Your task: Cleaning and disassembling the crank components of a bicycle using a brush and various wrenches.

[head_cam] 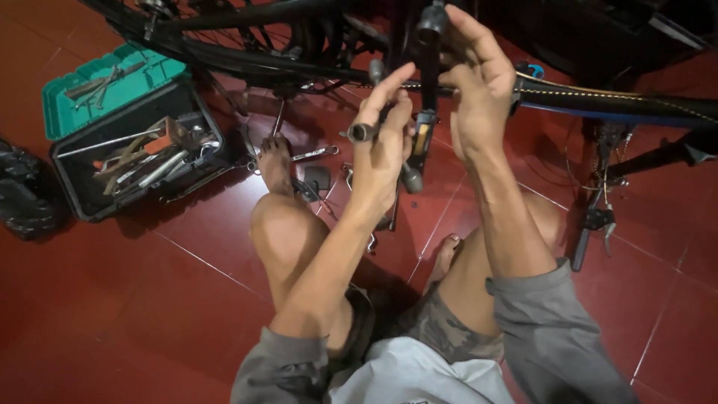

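Seated on the red floor (149, 314), the person was mid-way through working a bicycle pedal crank (428, 82): the left hand (381, 146) gripped a socket wrench (362, 133), the right hand (475, 82) curled around the crank, so steady turning seemed next.

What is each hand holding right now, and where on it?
Left hand grips a socket wrench by its handle; right hand clasps the bicycle's black crank arm near its top.

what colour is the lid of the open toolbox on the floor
Teal green: the toolbox lid lies open to the left on the red tiles, best seen in the head view.
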